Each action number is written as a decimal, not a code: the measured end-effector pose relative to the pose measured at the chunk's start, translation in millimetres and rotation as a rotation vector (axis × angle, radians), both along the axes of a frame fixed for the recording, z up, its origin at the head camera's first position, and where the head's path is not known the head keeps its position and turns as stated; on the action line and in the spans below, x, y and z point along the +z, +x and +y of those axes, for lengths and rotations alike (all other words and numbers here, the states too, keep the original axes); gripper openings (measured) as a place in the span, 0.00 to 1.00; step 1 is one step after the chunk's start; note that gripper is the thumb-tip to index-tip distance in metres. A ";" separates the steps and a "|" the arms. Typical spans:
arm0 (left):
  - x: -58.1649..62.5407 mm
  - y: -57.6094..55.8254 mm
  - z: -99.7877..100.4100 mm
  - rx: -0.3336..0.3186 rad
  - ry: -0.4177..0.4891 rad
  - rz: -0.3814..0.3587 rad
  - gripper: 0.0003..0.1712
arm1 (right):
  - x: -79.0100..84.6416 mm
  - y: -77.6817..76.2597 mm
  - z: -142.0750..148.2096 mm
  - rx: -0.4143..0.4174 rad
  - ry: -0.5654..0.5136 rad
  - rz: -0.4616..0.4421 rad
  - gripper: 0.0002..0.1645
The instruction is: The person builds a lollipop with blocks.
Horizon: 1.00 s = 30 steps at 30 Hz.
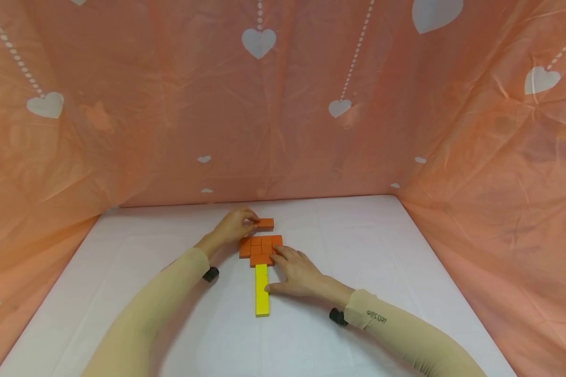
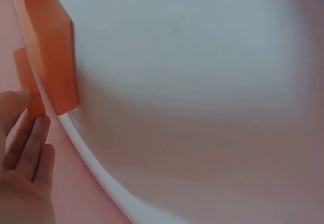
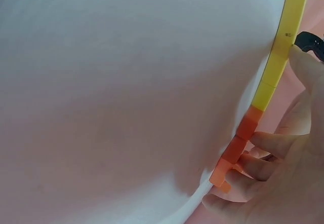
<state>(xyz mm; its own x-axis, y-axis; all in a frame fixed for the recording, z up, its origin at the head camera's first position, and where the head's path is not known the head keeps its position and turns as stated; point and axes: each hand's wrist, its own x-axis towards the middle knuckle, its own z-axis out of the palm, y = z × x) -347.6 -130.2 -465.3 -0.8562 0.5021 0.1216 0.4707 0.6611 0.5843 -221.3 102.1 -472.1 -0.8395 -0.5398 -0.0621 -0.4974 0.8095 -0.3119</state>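
Note:
My left hand (image 1: 235, 225) pinches the left end of an orange block (image 1: 266, 224) between thumb and fingers, just beyond a flat cluster of orange blocks (image 1: 261, 246). In the left wrist view, that block (image 2: 25, 72) shows at the thumb tip, beside the cluster. Several orange pieces lie side by side in the cluster, with one centred at its near edge. A yellow strip (image 1: 261, 296) of blocks runs from there toward me. Spread along the right side is my right hand (image 1: 298, 273), its fingertips against the orange blocks and its thumb at the yellow strip (image 3: 278, 57).
A white-covered table (image 1: 358, 246) lies under the blocks. Behind it and at both sides hangs a peach curtain (image 1: 283, 131) with white hearts. Dark wrist devices (image 1: 338, 316) sit below both sleeve cuffs.

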 end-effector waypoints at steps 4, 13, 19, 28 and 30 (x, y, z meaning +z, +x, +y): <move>0.5 3.2 -1.3 -0.025 -0.012 0.014 0.13 | -1.6 -1.0 -0.2 0.000 0.005 0.006 0.52; -2.1 2.1 -4.1 -0.045 -0.040 0.016 0.12 | -1.8 -1.8 -2.0 -0.011 0.005 -0.008 0.53; -1.1 2.1 -4.9 -0.061 -0.044 0.001 0.12 | -0.9 -1.4 -2.3 -0.017 0.000 -0.011 0.53; -2.3 -0.7 0.0 -0.028 -0.076 -0.006 0.15 | -2.2 -0.9 -2.1 -0.015 0.012 0.002 0.53; -2.1 -1.4 0.9 -0.022 -0.077 -0.024 0.15 | -2.3 -1.0 -2.2 -0.015 0.012 0.002 0.53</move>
